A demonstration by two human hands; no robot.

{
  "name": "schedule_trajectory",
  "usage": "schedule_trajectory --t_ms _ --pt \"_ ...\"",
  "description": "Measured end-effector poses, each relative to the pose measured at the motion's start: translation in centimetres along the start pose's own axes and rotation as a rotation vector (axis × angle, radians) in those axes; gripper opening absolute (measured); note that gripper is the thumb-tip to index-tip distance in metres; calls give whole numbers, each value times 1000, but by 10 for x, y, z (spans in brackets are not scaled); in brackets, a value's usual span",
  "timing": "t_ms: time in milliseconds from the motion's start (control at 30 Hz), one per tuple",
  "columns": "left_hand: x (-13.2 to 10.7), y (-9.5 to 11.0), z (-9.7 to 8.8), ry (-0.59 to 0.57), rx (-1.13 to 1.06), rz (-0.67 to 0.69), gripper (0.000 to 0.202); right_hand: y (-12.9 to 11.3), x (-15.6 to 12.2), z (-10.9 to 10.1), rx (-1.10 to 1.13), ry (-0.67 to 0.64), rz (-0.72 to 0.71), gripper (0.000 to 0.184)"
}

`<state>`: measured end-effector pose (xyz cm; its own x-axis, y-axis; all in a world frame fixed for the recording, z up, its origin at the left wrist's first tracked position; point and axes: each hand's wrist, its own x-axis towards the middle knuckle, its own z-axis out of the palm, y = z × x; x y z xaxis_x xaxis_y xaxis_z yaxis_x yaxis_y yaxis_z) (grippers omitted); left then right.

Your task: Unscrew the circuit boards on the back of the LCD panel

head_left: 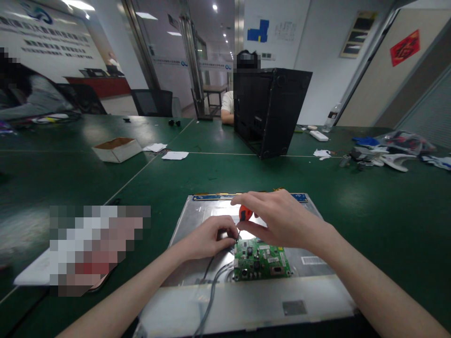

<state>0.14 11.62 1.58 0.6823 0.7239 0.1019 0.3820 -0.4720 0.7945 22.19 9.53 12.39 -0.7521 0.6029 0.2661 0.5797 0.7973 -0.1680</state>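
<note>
A flat metal display panel lies face down on the green table in front of me. A green circuit board sits on its near middle, with grey cables running off toward me. My right hand is closed round the red-orange handle of a small screwdriver, whose tip points down at the board's far left corner. My left hand is pinched beside that tip, at the same corner; what its fingertips hold is too small to name.
A black computer case stands at the far middle, with a person seated behind it. An open cardboard box and paper slips lie far left. Bags and small parts are scattered far right. A blurred patch covers something near left.
</note>
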Motion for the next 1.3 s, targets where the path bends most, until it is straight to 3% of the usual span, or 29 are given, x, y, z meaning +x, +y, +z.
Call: schedule_trajectory --t_ms 667,1100,1300 --pt "-1 -2 1 3 1 5 9 -1 -1 -1 20 5 -7 39" --pt "0 -1 0 4 4 10 6 -1 -1 1 33 26 1 35" --pt "0 1 0 -2 17 -13 4 0 -1 2 -11 38 -22 23"
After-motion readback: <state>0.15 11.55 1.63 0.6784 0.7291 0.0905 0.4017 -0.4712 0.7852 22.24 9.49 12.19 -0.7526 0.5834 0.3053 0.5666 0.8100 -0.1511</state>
